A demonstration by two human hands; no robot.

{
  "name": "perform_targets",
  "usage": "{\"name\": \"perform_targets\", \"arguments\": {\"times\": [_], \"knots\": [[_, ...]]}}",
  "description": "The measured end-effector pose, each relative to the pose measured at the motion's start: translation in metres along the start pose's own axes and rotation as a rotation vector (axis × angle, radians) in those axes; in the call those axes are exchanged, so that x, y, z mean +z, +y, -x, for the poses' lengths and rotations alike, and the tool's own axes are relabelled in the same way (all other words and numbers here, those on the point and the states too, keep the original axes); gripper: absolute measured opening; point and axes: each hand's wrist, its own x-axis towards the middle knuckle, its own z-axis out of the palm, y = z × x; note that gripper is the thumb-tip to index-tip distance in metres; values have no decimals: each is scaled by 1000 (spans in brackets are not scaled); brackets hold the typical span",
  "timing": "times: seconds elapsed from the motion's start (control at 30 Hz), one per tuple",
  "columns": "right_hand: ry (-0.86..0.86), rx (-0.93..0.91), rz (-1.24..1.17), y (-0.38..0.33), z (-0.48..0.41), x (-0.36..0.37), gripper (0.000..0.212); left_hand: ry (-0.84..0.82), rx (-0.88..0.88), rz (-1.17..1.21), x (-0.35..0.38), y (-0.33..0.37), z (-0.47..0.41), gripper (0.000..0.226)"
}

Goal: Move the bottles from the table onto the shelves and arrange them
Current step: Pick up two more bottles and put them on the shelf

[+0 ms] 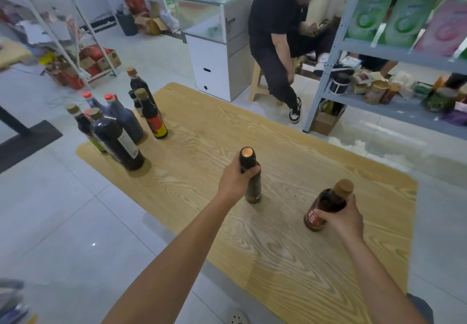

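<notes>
My left hand (233, 181) grips the neck of a slim dark bottle (253, 189) with a tan cap, standing upright mid-table. My right hand (340, 219) wraps around a brown bottle with a red label (326, 203) and a cork-coloured cap, tilted slightly near the table's right side. The wooden table (278, 235) also carries several dark sauce bottles (118, 136) grouped at its far left corner, one with a red and yellow label (154, 121). A grey metal shelf unit (394, 106) stands at the right, beyond the table.
A person in black (278, 33) sits on a stool between a white glass-topped cabinet (217, 53) and the grey shelves. The shelves hold packets, jars and boxes. A cardboard box (326, 119) sits under them. Another rack (63, 33) with goods is at far left.
</notes>
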Motion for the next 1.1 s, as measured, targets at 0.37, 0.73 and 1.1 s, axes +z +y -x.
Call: {"name": "perform_targets", "arguments": {"times": [0.37, 0.73, 1.1], "knots": [[-332, -222, 39, -50, 57, 84, 87, 207, -138, 178, -81, -43, 54, 36], [-867, -668, -51, -204, 194, 222, 63, 583, -141, 146, -288, -80, 154, 25], [-1306, -1401, -259, -399, 466, 289, 54, 1198, 49, -13, -502, -40, 345, 20]]}}
